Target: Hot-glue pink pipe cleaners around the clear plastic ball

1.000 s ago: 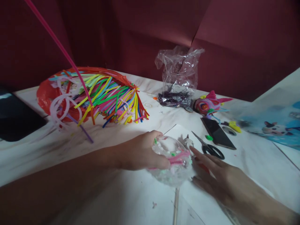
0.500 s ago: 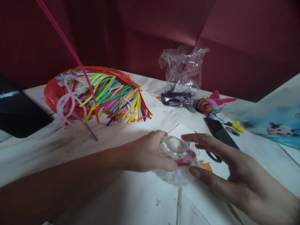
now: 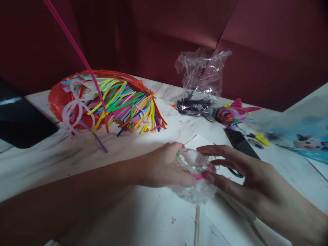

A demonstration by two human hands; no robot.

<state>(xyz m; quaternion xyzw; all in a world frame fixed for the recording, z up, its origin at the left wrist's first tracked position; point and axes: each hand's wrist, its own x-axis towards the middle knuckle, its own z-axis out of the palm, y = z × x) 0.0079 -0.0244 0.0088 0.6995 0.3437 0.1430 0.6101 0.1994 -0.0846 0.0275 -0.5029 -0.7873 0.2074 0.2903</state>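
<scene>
A clear plastic bag (image 3: pixel 193 193) with small green, white and pink pieces inside is low over the table. My left hand (image 3: pixel 166 167) is closed round its left side, the thumb along the near edge and the fingers partly hidden behind it. From the right, my right hand (image 3: pixel 246 181) has its thumb on the bag beside a pink piece (image 3: pixel 199 176), with its fingers along the far rim. The bag's mouth gapes toward me. Black-handled scissors (image 3: pixel 235 173) lie partly hidden under my right hand.
A red bag (image 3: pixel 55 109) spills many-coloured pipe cleaners (image 3: pixel 128 106) at left. A dark tablet-like object (image 3: pixel 23 123) lies far left. Behind the hands stand a clear bag of dark strands (image 3: pixel 196 106) and a pink craft figure (image 3: pixel 232 114). A black phone-like slab (image 3: pixel 242 143) and tape roll (image 3: pixel 255 143) lie right.
My right hand has moved slightly left, and its thumb now presses on the bag near the pink piece. The left hand keeps its hold. The view has shifted a little.
</scene>
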